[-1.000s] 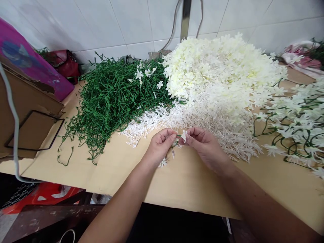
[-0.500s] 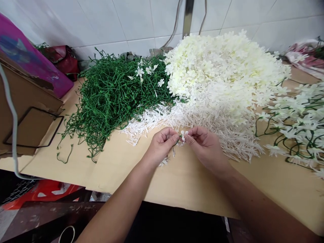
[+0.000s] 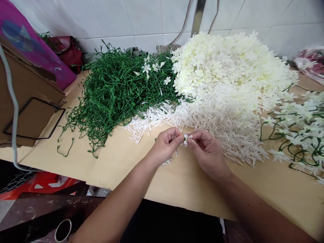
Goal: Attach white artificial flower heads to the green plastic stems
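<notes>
I have the left hand (image 3: 167, 144) and right hand (image 3: 210, 152) pinched close together on one white flower (image 3: 187, 137), above the cardboard (image 3: 179, 189). Stemmed flowers (image 3: 300, 113) lie at far right, seemingly finished; the green stems (image 3: 113, 87), white sticks (image 3: 226, 133) and loose blossoms (image 3: 233, 64) heaped beyond suggest plenty remains.

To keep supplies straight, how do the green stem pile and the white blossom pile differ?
The green stem pile is dark, the white blossom pile pale with yellowish tints. The green stem pile is thin, tangled strands; the white blossom pile, massed petals. The green stem pile lies left of the white blossom pile. Both are loose heaps near the tiled wall.
</notes>
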### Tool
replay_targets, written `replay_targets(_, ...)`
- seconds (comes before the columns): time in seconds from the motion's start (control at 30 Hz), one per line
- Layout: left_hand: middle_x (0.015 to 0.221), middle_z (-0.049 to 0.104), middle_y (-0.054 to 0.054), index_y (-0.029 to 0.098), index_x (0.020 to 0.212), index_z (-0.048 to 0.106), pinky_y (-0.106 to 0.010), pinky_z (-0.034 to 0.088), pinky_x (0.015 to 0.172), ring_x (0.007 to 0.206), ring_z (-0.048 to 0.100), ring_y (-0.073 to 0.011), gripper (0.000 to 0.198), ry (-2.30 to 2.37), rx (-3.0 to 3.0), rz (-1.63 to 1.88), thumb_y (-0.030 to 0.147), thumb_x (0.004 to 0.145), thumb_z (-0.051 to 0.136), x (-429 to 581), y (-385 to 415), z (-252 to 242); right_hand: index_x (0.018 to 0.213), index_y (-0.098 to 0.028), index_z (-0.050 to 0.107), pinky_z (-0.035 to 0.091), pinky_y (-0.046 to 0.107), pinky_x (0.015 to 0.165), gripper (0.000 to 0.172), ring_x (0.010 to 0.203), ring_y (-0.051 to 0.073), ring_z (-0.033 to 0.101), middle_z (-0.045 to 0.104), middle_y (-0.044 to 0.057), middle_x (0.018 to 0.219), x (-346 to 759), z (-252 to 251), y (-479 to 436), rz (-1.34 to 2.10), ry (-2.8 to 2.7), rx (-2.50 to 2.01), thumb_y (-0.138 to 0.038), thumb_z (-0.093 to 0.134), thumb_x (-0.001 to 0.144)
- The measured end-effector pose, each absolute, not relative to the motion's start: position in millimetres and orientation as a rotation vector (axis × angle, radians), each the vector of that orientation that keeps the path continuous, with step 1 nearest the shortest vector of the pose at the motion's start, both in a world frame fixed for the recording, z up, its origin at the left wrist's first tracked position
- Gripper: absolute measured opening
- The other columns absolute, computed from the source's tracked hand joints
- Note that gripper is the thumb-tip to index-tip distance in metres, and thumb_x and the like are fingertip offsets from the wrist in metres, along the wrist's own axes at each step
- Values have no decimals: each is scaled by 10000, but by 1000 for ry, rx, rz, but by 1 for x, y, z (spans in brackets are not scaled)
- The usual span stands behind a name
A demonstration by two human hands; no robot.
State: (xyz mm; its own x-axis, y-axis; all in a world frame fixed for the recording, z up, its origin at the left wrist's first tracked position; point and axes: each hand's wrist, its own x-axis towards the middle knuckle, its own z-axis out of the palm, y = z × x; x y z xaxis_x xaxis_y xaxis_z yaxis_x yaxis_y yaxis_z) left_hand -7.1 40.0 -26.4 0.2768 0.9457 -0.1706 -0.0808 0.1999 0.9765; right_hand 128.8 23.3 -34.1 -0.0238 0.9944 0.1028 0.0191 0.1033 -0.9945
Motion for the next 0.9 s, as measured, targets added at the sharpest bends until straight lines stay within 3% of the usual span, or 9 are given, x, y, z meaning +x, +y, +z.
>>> replay_targets(0.37, 573, 435, 48, 158, 675, 472, -196, 258, 467, 494, 348, -50, 314, 961, 1033, 919, 440, 677, 612, -6, 41, -27, 723, -194, 540, 447, 253, 520, 221, 524, 99, 504, 529, -23, 595, 135, -27, 26, 1352, -1206, -1154, -386, 648, 711)
replay_targets(0.6, 546, 365, 60, 174, 680, 436, -196, 248, 438, 459, 305, -55, 263, 962, 1200, 807, 404, 799, 480, -7, 37, -28, 698, -192, 567, 429, 247, 529, 206, 541, 98, 499, 545, -19, 601, 142, -30, 26, 1403, -1177, -1150, -364, 680, 688)
replay_targets(0.9, 564, 361, 44, 169, 624, 429, -219, 253, 489, 513, 322, -74, 303, 904, 1310, 821, 384, 837, 419, -8, 37, -27, 655, -211, 587, 410, 251, 535, 189, 539, 100, 478, 544, -27, 585, 144, -36, 28, 1511, -1088, -1099, -355, 708, 667)
